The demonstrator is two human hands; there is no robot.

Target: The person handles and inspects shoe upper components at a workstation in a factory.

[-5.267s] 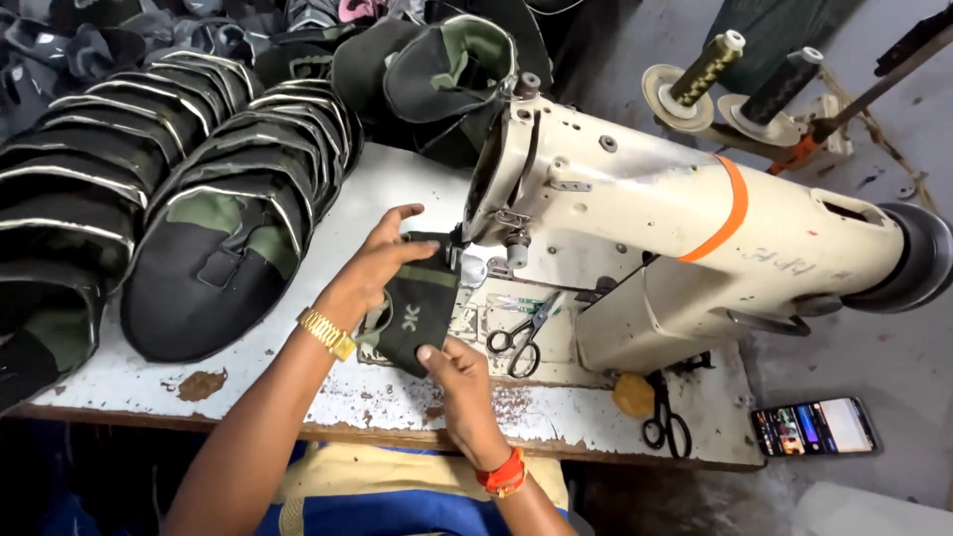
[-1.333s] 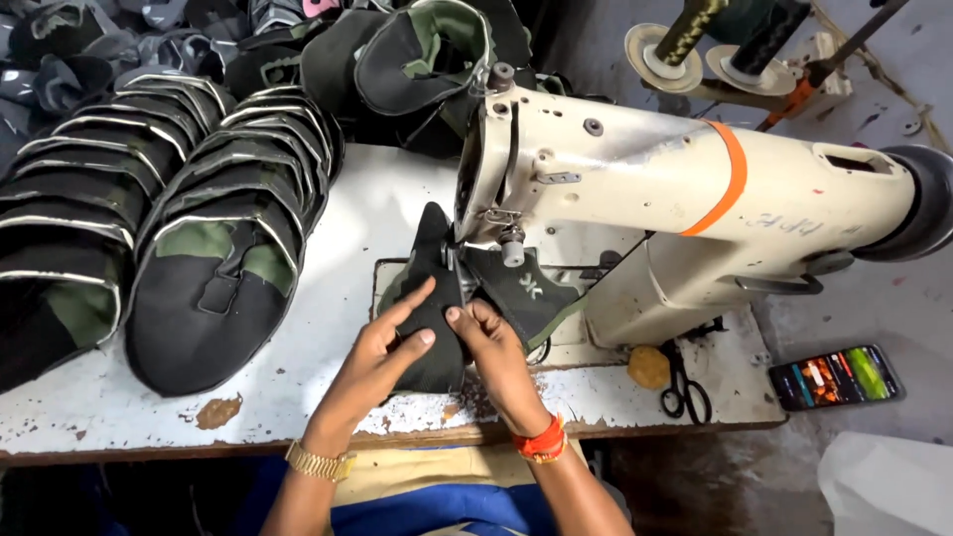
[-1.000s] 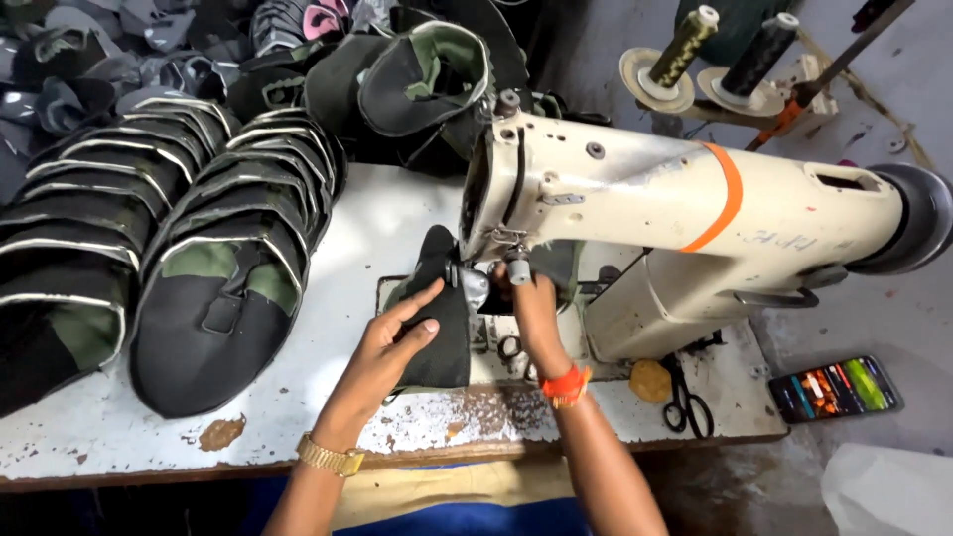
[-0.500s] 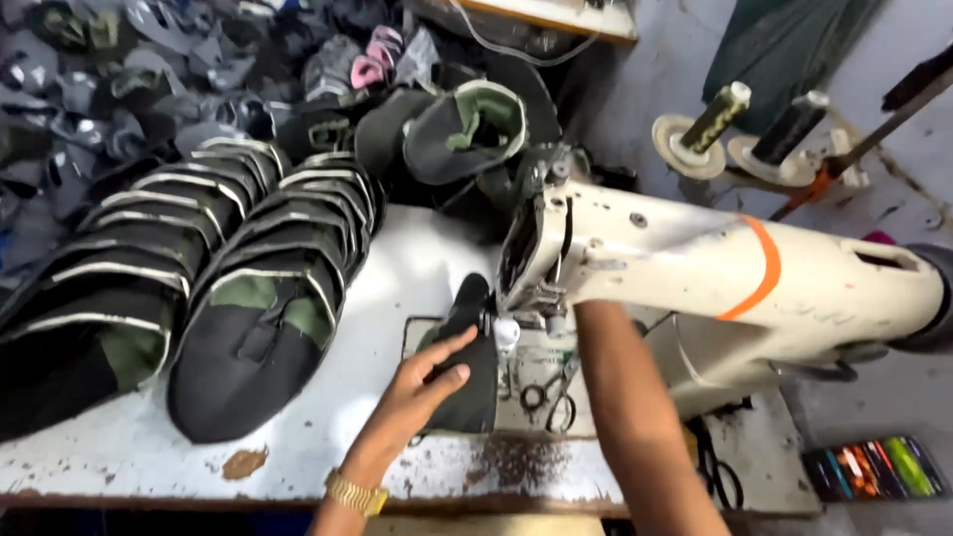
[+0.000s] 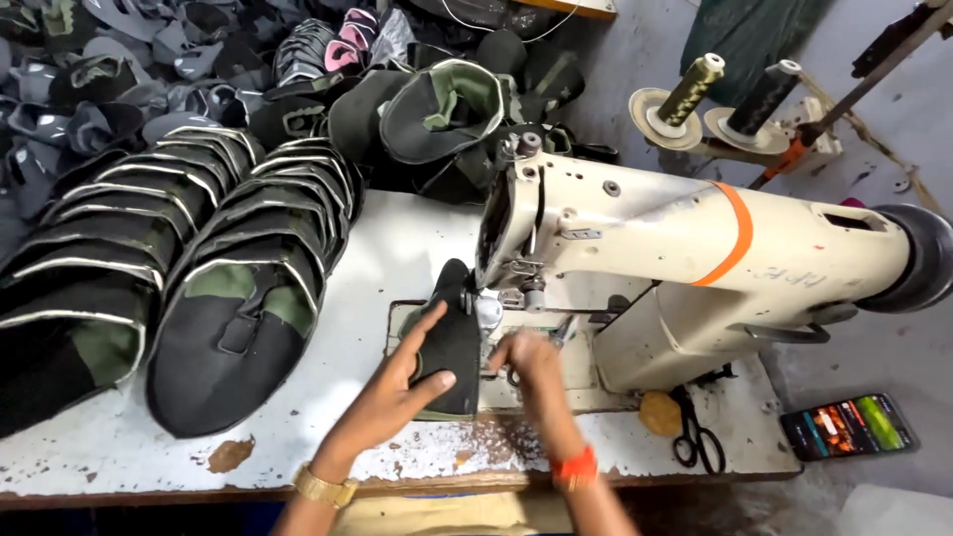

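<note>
A black fabric shoe-upper piece (image 5: pixel 449 337) lies on the bed of a cream sewing machine (image 5: pixel 695 248), reaching up beside the needle area. My left hand (image 5: pixel 397 392) lies flat on the piece, thumb and fingers spread across its near end. My right hand (image 5: pixel 531 362) is blurred, just right of the piece below the needle bar; its fingers look curled, and whether it holds anything is unclear. A gold watch is on my left wrist and an orange band on my right.
Two rows of stacked black-and-green uppers (image 5: pixel 238 288) fill the left of the white table (image 5: pixel 377 248). More uppers (image 5: pixel 447 109) pile behind the machine. Black scissors (image 5: pixel 695 437) and a phone (image 5: pixel 854 425) lie at right. Two thread cones (image 5: pixel 730 94) stand behind.
The piece was turned and pushed up under the needle. My right hand went up to the machine head, then came back down beside the piece. The view shifted left.
</note>
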